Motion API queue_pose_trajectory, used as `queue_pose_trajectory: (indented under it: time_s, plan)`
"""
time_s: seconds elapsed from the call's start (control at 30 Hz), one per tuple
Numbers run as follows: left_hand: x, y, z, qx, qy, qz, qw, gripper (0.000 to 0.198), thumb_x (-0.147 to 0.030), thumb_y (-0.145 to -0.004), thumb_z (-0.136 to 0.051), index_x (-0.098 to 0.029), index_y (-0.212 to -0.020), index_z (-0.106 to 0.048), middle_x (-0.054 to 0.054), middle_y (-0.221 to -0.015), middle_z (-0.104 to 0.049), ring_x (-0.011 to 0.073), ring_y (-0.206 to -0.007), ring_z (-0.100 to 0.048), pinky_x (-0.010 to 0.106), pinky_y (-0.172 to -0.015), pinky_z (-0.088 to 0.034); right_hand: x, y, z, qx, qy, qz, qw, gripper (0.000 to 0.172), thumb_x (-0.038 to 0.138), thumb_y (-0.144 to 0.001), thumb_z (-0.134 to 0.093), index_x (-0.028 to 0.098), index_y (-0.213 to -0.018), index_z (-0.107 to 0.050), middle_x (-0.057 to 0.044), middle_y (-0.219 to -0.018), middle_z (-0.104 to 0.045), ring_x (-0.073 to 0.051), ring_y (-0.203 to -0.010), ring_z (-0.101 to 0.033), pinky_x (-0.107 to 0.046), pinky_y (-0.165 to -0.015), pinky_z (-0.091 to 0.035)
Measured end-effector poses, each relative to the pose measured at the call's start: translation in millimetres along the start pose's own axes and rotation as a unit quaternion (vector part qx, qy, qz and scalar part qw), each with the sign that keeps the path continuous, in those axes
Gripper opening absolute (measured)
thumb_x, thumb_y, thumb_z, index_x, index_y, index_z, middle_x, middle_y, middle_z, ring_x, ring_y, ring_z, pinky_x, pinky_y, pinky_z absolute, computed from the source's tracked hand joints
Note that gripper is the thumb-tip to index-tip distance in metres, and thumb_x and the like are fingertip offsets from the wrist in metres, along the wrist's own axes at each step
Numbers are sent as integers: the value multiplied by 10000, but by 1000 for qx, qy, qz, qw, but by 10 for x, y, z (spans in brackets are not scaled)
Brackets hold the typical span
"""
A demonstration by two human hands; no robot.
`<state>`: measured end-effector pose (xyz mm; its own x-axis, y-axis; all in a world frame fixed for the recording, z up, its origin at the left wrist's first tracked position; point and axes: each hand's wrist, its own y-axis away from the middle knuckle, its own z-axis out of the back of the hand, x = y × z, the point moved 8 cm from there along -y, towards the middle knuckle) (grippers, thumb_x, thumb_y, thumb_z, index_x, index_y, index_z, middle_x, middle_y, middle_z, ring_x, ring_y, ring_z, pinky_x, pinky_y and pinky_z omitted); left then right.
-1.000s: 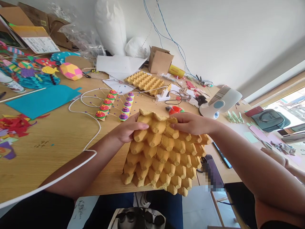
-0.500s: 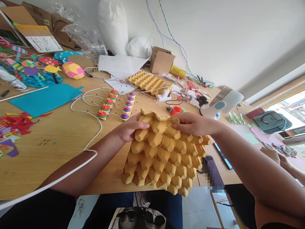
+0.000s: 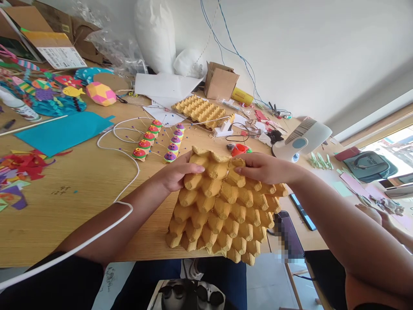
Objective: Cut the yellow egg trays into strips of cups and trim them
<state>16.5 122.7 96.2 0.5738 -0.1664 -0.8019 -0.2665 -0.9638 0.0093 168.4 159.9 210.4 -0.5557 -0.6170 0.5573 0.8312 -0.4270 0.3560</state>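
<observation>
An upturned yellow egg tray (image 3: 222, 215) is laid bumps-up over the near edge of the worktop (image 3: 80, 202). Its far end is gripped by the left hand (image 3: 174, 174) and the right hand (image 3: 264, 168), with the fingers (image 3: 195, 168) curled closed on the cups. Beyond it, painted cup rows (image 3: 146, 140) and a second egg tray (image 3: 201, 111) are seen.

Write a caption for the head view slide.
Left hand and right hand hold the far end of an upturned yellow egg tray on a cluttered wooden table.
</observation>
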Motion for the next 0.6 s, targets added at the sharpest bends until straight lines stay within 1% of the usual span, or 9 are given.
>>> queue_pose_trajectory:
  time_s: [0.33,0.6]
  plan:
    - [-16,-4,-2,-8,-4,2,1000,671,-235,-646,-840,-174,-1288,-654,62,-923,-812,249,-860,-791,276,-691,-625,-16,-10,3,-7,7,-1,1000,346,473,-1023,-496,251,-779,-391,60,-719,-366,-128,-648,-358,-306,-615,-328]
    - [-37,1,-25,-3,-6,-1,1000,651,-244,-645,-834,-171,-1269,-664,69,-944,-813,267,-918,-792,307,-757,-639,-10,-14,3,-18,7,5,1000,356,459,-1017,-511,250,-762,-376,69,-680,-346,-120,-623,-337,-298,-601,-307]
